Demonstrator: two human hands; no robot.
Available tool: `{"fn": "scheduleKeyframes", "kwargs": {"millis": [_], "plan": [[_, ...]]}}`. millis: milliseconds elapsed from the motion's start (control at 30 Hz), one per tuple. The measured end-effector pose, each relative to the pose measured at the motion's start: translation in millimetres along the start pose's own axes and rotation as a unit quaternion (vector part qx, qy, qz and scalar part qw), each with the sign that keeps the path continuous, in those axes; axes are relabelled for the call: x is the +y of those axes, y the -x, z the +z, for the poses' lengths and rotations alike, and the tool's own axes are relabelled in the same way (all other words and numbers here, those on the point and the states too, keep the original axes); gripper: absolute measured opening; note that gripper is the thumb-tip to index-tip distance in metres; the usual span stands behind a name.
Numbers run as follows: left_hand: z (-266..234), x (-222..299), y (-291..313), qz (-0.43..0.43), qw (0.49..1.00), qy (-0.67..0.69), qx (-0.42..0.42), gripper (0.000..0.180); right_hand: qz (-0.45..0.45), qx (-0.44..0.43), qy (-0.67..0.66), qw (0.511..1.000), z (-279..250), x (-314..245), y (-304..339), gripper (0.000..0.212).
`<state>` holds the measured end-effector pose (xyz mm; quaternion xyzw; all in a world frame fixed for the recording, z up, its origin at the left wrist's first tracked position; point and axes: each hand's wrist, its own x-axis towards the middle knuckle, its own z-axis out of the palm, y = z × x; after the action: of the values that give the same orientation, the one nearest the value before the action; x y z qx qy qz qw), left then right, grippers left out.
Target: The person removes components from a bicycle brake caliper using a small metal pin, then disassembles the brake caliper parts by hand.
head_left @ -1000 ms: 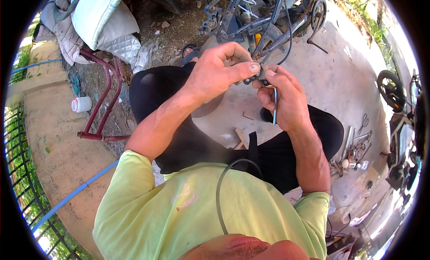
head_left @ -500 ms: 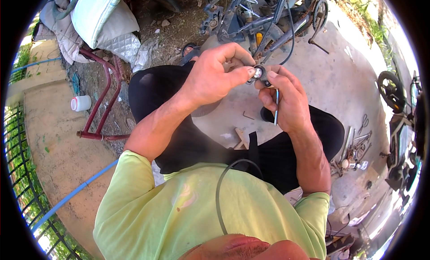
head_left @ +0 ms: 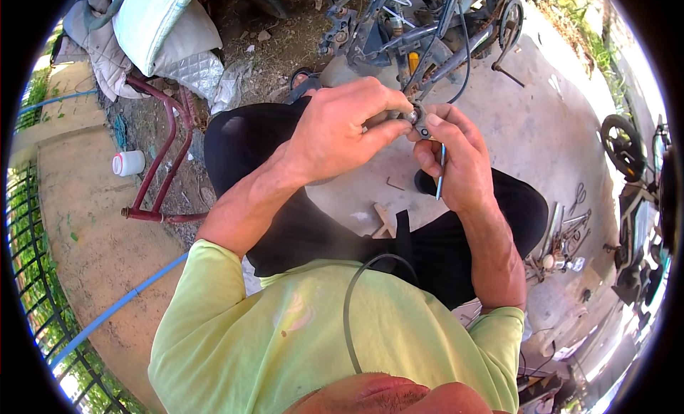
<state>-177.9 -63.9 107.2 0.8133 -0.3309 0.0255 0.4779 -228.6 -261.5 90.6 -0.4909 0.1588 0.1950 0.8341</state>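
Between my hands is a small dark metal part [head_left: 422,128] with a shiny rounded piece [head_left: 412,117] in its ring-like end. The fingers of my left hand [head_left: 345,129] are closed in a pinch at the shiny piece, partly covering it. My right hand [head_left: 462,154] grips the metal part between thumb and fingers. A thin metal rod-like tool [head_left: 441,173] also sticks out from the right hand, pointing down; its other end is hidden by the fingers. Both hands are raised above the concrete floor, in front of my bent knees.
A bicycle frame with a crank [head_left: 509,29] lies ahead. At left are a red metal frame [head_left: 160,164], a white jar [head_left: 129,163] and a blue pipe [head_left: 117,307]. Hand tools [head_left: 570,232] and scissors [head_left: 581,193] lie at right, near a small wheel [head_left: 622,147].
My left hand has turned slightly, its fingers now covering more of the shiny piece. The metal part has tilted a little in my right hand, showing more of its face.
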Motion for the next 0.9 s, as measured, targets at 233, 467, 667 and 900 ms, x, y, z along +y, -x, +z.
{"fn": "scheduleKeyframes", "kwargs": {"millis": [233, 467, 667, 900], "plan": [[-3.8, 4.0, 0.0, -0.035, 0.999, -0.008, -0.023, 0.025, -0.008, 0.01, 0.023, 1.0, 2.9, 3.4, -1.2, 0.022], [-1.1, 6.8, 1.4, -0.059, 0.998, -0.014, -0.018, 0.023, -0.001, 0.01, 0.045, 0.999, 4.7, 0.6, -0.5, 0.021], [-2.4, 2.1, 1.8, -0.056, 0.998, 0.018, -0.018, 0.019, 0.009, -0.005, 0.066, 0.998, 4.0, -0.1, 0.2, 0.02], [-5.0, 0.4, 0.3, -0.051, 0.997, 0.053, -0.033, 0.016, 0.006, -0.007, 0.064, 0.998, 4.7, -0.8, 1.6, 0.021]]}}
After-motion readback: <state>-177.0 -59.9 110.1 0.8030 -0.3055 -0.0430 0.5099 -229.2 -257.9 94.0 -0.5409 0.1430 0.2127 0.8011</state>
